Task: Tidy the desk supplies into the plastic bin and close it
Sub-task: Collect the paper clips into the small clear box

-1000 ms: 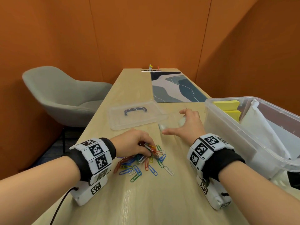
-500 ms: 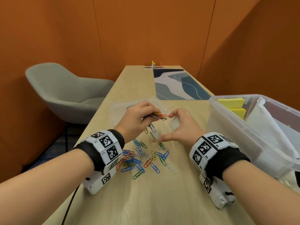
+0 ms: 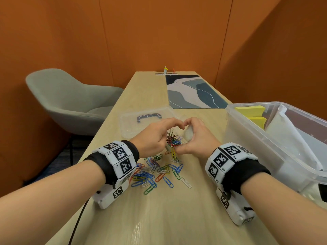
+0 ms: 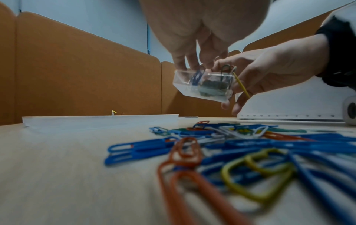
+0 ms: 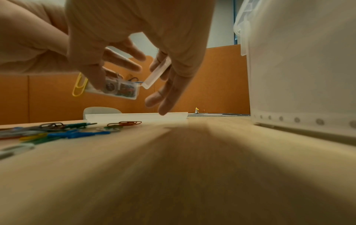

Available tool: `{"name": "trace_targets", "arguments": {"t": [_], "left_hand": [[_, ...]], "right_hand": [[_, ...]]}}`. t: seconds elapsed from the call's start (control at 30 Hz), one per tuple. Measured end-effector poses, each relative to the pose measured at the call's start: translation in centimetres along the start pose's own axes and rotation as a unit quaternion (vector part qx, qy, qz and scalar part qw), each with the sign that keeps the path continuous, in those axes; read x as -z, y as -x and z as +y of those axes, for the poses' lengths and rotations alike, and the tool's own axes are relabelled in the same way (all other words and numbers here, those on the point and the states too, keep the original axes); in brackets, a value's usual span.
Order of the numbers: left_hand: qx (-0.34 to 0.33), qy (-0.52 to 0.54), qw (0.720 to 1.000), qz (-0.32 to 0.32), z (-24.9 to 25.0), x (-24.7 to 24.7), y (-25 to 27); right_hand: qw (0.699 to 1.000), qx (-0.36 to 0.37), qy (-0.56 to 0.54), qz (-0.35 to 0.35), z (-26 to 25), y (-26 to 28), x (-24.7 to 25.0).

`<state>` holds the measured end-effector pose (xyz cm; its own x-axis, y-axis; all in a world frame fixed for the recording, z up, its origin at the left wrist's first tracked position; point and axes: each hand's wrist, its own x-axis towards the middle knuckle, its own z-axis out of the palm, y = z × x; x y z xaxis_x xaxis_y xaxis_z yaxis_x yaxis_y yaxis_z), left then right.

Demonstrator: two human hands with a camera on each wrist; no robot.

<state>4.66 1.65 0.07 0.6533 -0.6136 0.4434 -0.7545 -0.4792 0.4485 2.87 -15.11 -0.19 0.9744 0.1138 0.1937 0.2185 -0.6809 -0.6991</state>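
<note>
Head view: the right hand (image 3: 196,138) grips a small clear clip box (image 3: 174,141) above the bench (image 3: 159,218), with the left hand (image 3: 155,137) over it. Loose paper clips (image 3: 155,172) lie below. The plastic bin (image 3: 256,138) stands open at right, its lid (image 3: 131,126) beyond. Left wrist: the left fingers (image 4: 181,60), loosely extended, dip into the box's open top. Right wrist: right thumb and fingers clasp the box, its flap (image 5: 158,73) raised.

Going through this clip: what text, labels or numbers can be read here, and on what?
"L3": left wrist band, upper white tile.
"L2": same band, tile below.
"R4": right wrist band, upper tile.
"R3": same band, tile below.
Further small labels on both bands: too blurred to read.
Plastic bin, lid, clear clip box: no text visible.
</note>
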Motion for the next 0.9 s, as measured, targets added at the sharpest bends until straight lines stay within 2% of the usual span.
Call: {"name": "trace_targets", "arguments": {"t": [0.17,0.4,0.47,0.7,0.9], "left_hand": [[0.012,-0.016,1.000,0.008,0.25,0.14,0.24],[0.059,-0.026,0.994,-0.093,-0.23,0.07,0.55],[0.065,-0.038,0.992,-0.100,-0.42,-0.08,0.50],[0.046,-0.035,0.995,-0.084,-0.38,-0.06,0.25],[-0.012,-0.018,0.997,-0.078,-0.30,-0.02,0.18]], "right_hand": [[1.000,-0.004,-0.006,0.001,0.07,0.09,0.04],[1.000,-0.017,-0.013,0.008,0.07,0.02,0.15],[1.000,-0.021,-0.007,0.000,0.05,0.06,0.08],[0.999,-0.027,-0.013,-0.010,-0.08,0.15,0.25],[0.999,-0.028,-0.021,-0.014,0.03,0.06,0.36]]}}
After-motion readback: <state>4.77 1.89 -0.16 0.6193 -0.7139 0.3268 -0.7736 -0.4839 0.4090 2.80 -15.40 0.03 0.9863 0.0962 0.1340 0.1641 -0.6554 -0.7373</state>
